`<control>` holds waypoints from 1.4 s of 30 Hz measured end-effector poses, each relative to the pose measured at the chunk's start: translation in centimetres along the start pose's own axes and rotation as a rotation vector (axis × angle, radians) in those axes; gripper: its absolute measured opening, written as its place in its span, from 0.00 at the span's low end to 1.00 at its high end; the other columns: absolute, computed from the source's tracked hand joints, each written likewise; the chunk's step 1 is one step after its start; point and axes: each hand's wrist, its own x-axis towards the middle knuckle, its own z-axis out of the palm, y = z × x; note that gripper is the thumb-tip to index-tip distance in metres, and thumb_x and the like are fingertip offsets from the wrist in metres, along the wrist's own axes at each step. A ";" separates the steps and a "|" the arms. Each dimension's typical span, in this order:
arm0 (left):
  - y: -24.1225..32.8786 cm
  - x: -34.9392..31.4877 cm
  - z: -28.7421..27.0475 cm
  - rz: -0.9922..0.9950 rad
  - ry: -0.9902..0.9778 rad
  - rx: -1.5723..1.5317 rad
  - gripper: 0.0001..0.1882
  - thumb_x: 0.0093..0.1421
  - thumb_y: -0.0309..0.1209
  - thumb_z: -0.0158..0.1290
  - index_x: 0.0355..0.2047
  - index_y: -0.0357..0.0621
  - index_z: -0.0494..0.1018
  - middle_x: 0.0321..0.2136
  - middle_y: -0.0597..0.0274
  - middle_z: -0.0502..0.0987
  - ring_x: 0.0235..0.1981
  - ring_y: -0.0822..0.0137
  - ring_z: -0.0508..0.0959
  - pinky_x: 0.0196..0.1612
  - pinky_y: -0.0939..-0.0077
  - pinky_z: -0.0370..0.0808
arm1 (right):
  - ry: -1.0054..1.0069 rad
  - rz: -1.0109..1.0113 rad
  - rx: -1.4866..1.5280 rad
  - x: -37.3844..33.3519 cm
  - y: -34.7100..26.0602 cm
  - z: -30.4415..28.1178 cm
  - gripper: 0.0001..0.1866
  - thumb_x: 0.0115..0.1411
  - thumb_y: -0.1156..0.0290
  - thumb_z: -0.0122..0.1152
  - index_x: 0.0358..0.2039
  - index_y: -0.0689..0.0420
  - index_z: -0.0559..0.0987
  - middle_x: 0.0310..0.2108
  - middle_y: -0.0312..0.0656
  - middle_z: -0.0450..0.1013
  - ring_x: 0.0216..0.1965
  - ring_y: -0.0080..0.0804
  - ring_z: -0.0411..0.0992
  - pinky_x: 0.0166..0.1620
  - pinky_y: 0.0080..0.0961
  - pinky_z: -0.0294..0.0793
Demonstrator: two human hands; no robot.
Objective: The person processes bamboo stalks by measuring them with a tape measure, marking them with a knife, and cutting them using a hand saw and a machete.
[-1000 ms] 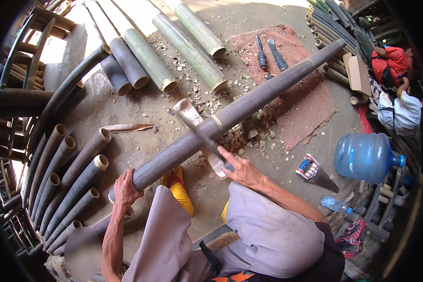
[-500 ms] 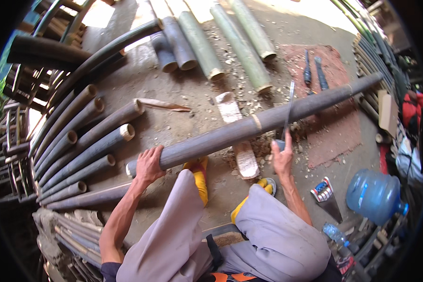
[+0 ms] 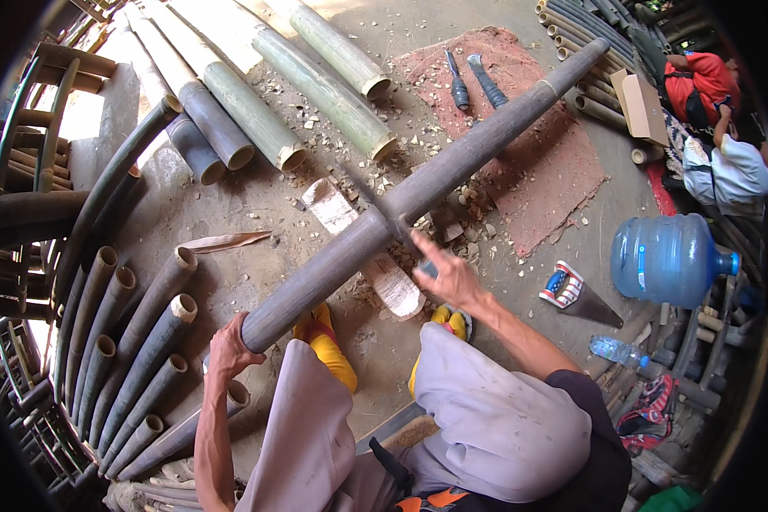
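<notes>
With our left hand (image 3: 233, 348), at eight o'clock, we had the near end of a dark bamboo pole (image 3: 469, 154) clasped, fingers curled over the top of it. The pole slanted across our view from there, through the centre, up to between one and two o'clock. Our right hand (image 3: 450, 275), just off centre toward four, was wrapped around the grey-blue handle of a knife (image 3: 360, 181), the index finger stretched out along it. The blade was blurred and crossed the pole near the middle; we could not tell whether its edge bit into the surface.

Beneath the pole we had a pale split slab (image 3: 399, 288) on the ground, and wood chips (image 3: 341, 154) lay scattered toward twelve. At one o'clock, on a red mat (image 3: 542, 192), were two dark-handled tools (image 3: 459, 90). Green bamboo lengths (image 3: 324, 90) lay between eleven and twelve, and darker lengths (image 3: 145, 350) fanned out between eight and nine. Near three o'clock we had a large blue water jug (image 3: 661, 260), with a handsaw (image 3: 593, 309) just beside it and a small clear bottle (image 3: 619, 352) toward four. At two, a co-worker in red (image 3: 700, 90) was near a cardboard box (image 3: 644, 111).
</notes>
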 end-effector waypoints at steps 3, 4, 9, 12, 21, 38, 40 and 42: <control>-0.4 0.2 -0.4 -0.026 -0.060 -0.021 0.44 0.26 0.38 0.68 0.50 0.44 0.71 0.38 0.47 0.80 0.41 0.48 0.79 0.48 0.61 0.75 | 0.183 0.106 0.144 1.3 -1.5 -1.0 0.36 0.64 0.65 0.54 0.68 0.56 0.51 0.52 0.60 0.71 0.24 0.38 0.77 0.28 0.29 0.83; -1.0 0.3 -0.5 -0.029 -0.084 -0.025 0.44 0.26 0.38 0.68 0.50 0.44 0.71 0.38 0.47 0.80 0.41 0.48 0.79 0.47 0.61 0.75 | 0.214 -0.053 0.118 0.5 -1.3 0.1 0.36 0.64 0.65 0.54 0.68 0.56 0.51 0.50 0.60 0.72 0.25 0.39 0.77 0.30 0.28 0.84; -0.7 1.3 -0.6 -0.051 -0.141 -0.061 0.45 0.25 0.38 0.70 0.50 0.43 0.72 0.37 0.48 0.80 0.40 0.50 0.80 0.47 0.62 0.75 | -0.032 -0.121 -0.055 -0.4 0.8 -0.2 0.38 0.62 0.64 0.56 0.69 0.53 0.51 0.32 0.54 0.78 0.25 0.41 0.78 0.26 0.31 0.83; -1.3 1.3 -0.5 -0.061 -0.167 -0.089 0.44 0.25 0.38 0.69 0.50 0.43 0.72 0.37 0.48 0.80 0.41 0.50 0.80 0.47 0.62 0.74 | 0.162 0.251 0.274 1.3 -2.3 -1.4 0.38 0.62 0.65 0.56 0.68 0.55 0.51 0.34 0.51 0.78 0.25 0.38 0.78 0.25 0.33 0.82; -1.9 2.5 -1.8 -0.066 -0.320 -0.203 0.44 0.23 0.36 0.70 0.48 0.41 0.73 0.37 0.53 0.79 0.41 0.58 0.78 0.48 0.66 0.73 | 0.125 -0.027 0.179 0.9 -0.8 0.7 0.37 0.61 0.66 0.58 0.68 0.50 0.53 0.51 0.58 0.70 0.27 0.42 0.79 0.33 0.35 0.84; 5.5 3.4 1.2 0.098 -0.026 0.009 0.47 0.36 0.42 0.68 0.57 0.44 0.63 0.47 0.47 0.75 0.49 0.48 0.76 0.51 0.58 0.73 | 0.555 0.791 0.010 -1.7 15.9 -8.9 0.40 0.60 0.65 0.60 0.68 0.48 0.49 0.29 0.56 0.76 0.20 0.45 0.77 0.23 0.40 0.76; 5.3 4.1 1.7 0.164 -0.001 0.000 0.44 0.36 0.41 0.68 0.55 0.43 0.64 0.47 0.47 0.75 0.48 0.48 0.75 0.49 0.58 0.73 | 0.617 0.739 -0.129 -3.4 18.7 -8.7 0.41 0.60 0.66 0.60 0.68 0.45 0.49 0.31 0.59 0.76 0.21 0.48 0.76 0.24 0.43 0.76; 5.4 3.9 1.6 0.257 0.076 0.099 0.39 0.37 0.40 0.67 0.49 0.43 0.65 0.42 0.52 0.74 0.47 0.50 0.75 0.47 0.57 0.74 | 0.587 0.635 -0.556 -3.7 20.4 -8.8 0.43 0.59 0.58 0.60 0.69 0.48 0.49 0.52 0.60 0.69 0.51 0.57 0.70 0.53 0.51 0.66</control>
